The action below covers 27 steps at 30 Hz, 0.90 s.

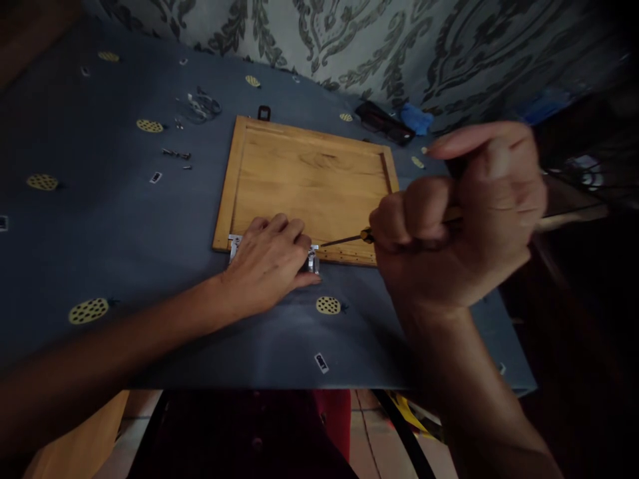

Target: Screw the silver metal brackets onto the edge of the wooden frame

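Observation:
A wooden panel with a raised frame lies flat on the table. My left hand is closed over its near edge, fingers curled on top and thumb below, gripping a shiny metal fitting whose kind I cannot make out. More bright metal shows at the hand's other side; the hand hides whether the two are one piece. In my right hand, closed in a fist, is a screwdriver with a yellow and black handle. Its thin shaft points left, the tip beside the metal fitting. Small dark holes dot the panel's near edge.
Several screws and a clear plastic bag lie at the left of the blue tablecloth. Behind the panel are a small black square piece, dark glasses and a blue cloth. A patterned wall borders the back.

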Motion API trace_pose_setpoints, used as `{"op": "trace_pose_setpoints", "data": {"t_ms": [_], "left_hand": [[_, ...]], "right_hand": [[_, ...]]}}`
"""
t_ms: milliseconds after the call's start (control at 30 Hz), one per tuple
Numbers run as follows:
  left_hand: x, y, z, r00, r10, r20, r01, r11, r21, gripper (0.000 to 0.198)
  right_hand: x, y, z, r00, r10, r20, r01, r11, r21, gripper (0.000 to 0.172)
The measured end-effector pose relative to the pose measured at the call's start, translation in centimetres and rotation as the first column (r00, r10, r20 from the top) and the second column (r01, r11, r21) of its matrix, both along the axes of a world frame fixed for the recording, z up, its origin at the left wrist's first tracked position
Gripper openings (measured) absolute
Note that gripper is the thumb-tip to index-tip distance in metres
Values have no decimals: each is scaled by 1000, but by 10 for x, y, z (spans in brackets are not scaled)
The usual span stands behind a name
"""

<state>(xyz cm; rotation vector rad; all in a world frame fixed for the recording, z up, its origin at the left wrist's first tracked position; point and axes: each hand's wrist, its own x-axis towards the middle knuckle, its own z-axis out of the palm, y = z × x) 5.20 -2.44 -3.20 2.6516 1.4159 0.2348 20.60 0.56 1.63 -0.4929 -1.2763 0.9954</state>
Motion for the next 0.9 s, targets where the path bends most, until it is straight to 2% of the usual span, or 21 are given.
{"op": "trace_pose_setpoints", "data": {"t_ms": [200,333,633,733,833,900], "left_hand": [[0,0,0,1000,-9,14,8,1000,16,40],[2,0,3,1000,12,-5,-12,999,-30,41],[1,0,1,1000,3,-1,-3,1000,-1,41],[1,0,1,1000,-7,7,7,1000,15,41],[1,0,0,1000,4,-7,-4,1000,-3,41],[1,-1,0,1000,11,-3,-11,1000,-1,40]], "right_hand": [[-4,0,-10,999,34,16,-34,999,-1,15],[-5,-4,-9,999,7,52,-2,997,-82,18],[-6,0,-12,999,19,31,-17,998,-58,15],[-13,-3,-12,998,-46,31,48,995,-87,17],[-23,-8,-11,984,-177,-10,176,984,-36,21],[-28,-13,-10,963,-266,33,268,961,-65,23]]}}
